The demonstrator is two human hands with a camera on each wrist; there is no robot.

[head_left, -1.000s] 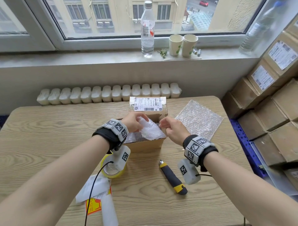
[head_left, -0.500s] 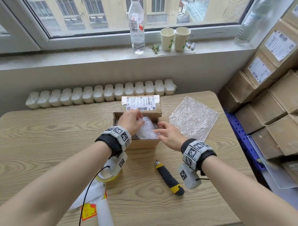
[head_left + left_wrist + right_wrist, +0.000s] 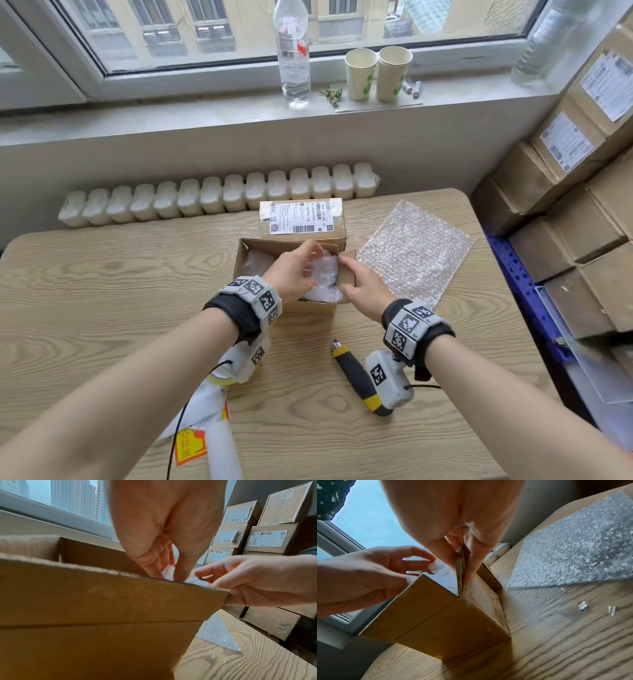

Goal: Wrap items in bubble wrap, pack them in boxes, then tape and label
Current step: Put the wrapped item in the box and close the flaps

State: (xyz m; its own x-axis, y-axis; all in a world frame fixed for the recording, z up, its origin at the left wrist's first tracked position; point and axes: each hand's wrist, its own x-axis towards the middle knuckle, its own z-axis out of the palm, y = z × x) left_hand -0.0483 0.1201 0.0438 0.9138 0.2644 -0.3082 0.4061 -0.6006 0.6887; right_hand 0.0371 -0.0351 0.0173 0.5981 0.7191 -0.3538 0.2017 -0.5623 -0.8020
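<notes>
A person packs a bubble-wrapped bundle point(image 3: 323, 274) into an open cardboard box point(image 3: 274, 245) at the middle of a wood-grain table point(image 3: 102, 274). The left hand point(image 3: 294, 274) reaches down into the box with its fingers point(image 3: 181, 566) curled onto the crinkled white wrap, apparently pressing it below the rim. The right hand point(image 3: 359, 284) pinches the box's right end flap point(image 3: 347, 270) between thumb and fingertips, holding the stiff corrugated board upright and out of the way, likely so the soft bundle can slide in. A second pale wrapped item point(image 3: 258, 262) already lies in the left part of the box.

Behind it stands a sealed brown box point(image 3: 301, 219) carrying a white barcode label. A flat, dimpled sheet of bubble wrap point(image 3: 414, 253) waits just to the right, presumably for the next item. Nearer the person lie a black-and-yellow utility knife point(image 3: 352, 373) and a roll of tape point(image 3: 219, 380), mostly hidden under the left wrist, which suggests sealing comes next.
</notes>
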